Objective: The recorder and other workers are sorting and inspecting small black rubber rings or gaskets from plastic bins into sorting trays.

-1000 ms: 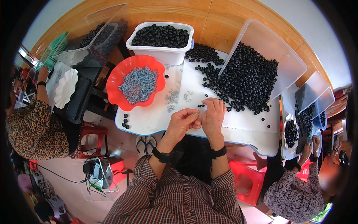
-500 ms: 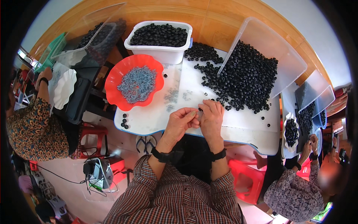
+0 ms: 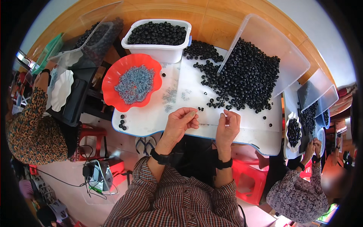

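Above the front of the white table (image 3: 251, 132), my left hand (image 3: 182, 122) is closed, thumb pressed against the bent forefinger. Whatever that pinch holds is too small to make out. My right hand (image 3: 227, 128) is apart from it on the right, fingers curled and thumb up near the forefinger; its contents, if any, do not show. A few small black parts (image 3: 200, 109) lie just beyond my left fingertips. Past my right hand spreads a large heap of black ring-shaped parts (image 3: 249, 72). A red scalloped bowl (image 3: 109, 89) of small clear-grey pieces (image 3: 135, 85) stands left of my hands.
A white tub (image 3: 157, 51) of black parts stands at the back. The clear bin (image 3: 293, 56) lies tipped behind the heap. Several loose black parts (image 3: 122, 122) sit at the left edge. Co-workers (image 3: 36, 132) are on both sides; red stools (image 3: 247, 178) stand below.
My hands were together at the table's front and are now apart; the right one has moved right. Small black parts show near where the fingers met. The view has shifted slightly.
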Tool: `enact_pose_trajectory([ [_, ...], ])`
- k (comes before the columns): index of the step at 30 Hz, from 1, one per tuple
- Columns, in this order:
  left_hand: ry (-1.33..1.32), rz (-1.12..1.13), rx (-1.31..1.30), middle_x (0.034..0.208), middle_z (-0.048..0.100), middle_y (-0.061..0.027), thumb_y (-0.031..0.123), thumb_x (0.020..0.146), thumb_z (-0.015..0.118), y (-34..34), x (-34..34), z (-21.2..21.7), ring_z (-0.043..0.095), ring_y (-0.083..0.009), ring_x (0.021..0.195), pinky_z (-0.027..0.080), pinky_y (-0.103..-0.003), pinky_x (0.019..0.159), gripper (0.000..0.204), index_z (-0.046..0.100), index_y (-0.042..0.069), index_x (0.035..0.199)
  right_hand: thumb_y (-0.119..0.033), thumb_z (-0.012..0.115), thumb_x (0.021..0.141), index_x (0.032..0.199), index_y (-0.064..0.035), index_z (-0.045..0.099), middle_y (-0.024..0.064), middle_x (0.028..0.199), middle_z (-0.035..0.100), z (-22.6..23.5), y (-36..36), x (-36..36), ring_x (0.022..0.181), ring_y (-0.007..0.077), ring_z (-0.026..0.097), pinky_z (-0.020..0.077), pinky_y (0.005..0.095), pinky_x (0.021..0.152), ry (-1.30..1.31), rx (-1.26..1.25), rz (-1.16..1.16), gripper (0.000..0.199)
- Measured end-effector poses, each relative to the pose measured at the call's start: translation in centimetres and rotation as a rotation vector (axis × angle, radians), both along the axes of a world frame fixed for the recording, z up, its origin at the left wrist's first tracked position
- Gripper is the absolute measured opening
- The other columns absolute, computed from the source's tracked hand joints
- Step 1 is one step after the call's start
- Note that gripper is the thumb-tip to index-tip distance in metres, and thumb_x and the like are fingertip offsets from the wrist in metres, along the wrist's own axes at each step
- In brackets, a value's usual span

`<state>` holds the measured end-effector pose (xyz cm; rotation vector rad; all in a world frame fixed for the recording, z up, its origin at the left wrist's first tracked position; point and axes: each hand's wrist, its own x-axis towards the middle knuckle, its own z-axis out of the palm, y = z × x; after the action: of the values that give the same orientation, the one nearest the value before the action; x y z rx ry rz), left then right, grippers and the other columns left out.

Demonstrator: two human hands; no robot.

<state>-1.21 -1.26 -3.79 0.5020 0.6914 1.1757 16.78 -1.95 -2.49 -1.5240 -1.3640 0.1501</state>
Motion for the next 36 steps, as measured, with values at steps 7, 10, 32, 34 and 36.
enact_pose_trajectory([
  [7, -0.002, 0.011, -0.006, 0.09, 0.068, -0.0082, 0.014, 0.096, 0.063, 0.0, 0.1, 0.3, 0.067, -0.015, 0.071, 0.059, -0.03, 0.065, 0.022, 0.064, -0.003, 0.11, 0.005, 0.066, 0.083, 0.094, -0.0021, 0.066, 0.0098, 0.092, 0.059, -0.3, 0.0, -1.4, 0.067, 0.0162, 0.058, 0.0495, 0.0281, 0.058, 0.06, -0.02, 0.099, 0.013],
  [10, 0.0, 0.019, -0.015, 0.089, 0.068, -0.0078, 0.015, 0.097, 0.062, 0.0, 0.1, 0.3, 0.067, -0.0146, 0.07, 0.059, -0.029, 0.064, 0.022, 0.064, -0.003, 0.109, 0.004, 0.066, 0.083, 0.094, -0.0026, 0.067, 0.0093, 0.09, 0.06, -0.2, 0.2, -2.1, 0.067, 0.0164, 0.059, 0.0493, 0.0282, 0.059, 0.047, -0.023, 0.141, 0.013],
  [32, -0.015, 0.003, 0.016, 0.091, 0.068, -0.0076, 0.011, 0.096, 0.062, -0.1, 0.0, 0.1, 0.066, -0.013, 0.072, 0.059, -0.028, 0.066, 0.02, 0.063, -0.003, 0.111, -0.009, 0.068, 0.084, 0.096, -0.007, 0.068, 0.0083, 0.091, 0.056, 0.2, 1.0, -3.6, 0.081, 0.0271, 0.06, 0.0493, 0.0387, 0.069, -0.227, -0.142, 0.18, 0.012],
  [34, -0.024, 0.0, 0.018, 0.092, 0.068, -0.0079, 0.011, 0.096, 0.063, 0.0, 0.1, 0.0, 0.066, -0.0131, 0.072, 0.059, -0.028, 0.066, 0.021, 0.063, -0.003, 0.111, -0.008, 0.068, 0.083, 0.096, -0.0065, 0.068, 0.0087, 0.092, 0.056, 0.2, 1.0, -3.5, 0.081, 0.0276, 0.06, 0.0496, 0.0384, 0.069, -0.229, -0.153, 0.183, 0.013],
  [36, -0.033, -0.001, 0.021, 0.092, 0.068, -0.0081, 0.011, 0.096, 0.063, 0.0, 0.1, 0.0, 0.066, -0.0132, 0.072, 0.059, -0.028, 0.066, 0.021, 0.063, -0.003, 0.111, -0.006, 0.068, 0.083, 0.096, -0.0062, 0.068, 0.0089, 0.093, 0.057, 0.2, 0.9, -3.5, 0.082, 0.028, 0.061, 0.0503, 0.0382, 0.069, -0.188, -0.143, 0.185, 0.013],
])
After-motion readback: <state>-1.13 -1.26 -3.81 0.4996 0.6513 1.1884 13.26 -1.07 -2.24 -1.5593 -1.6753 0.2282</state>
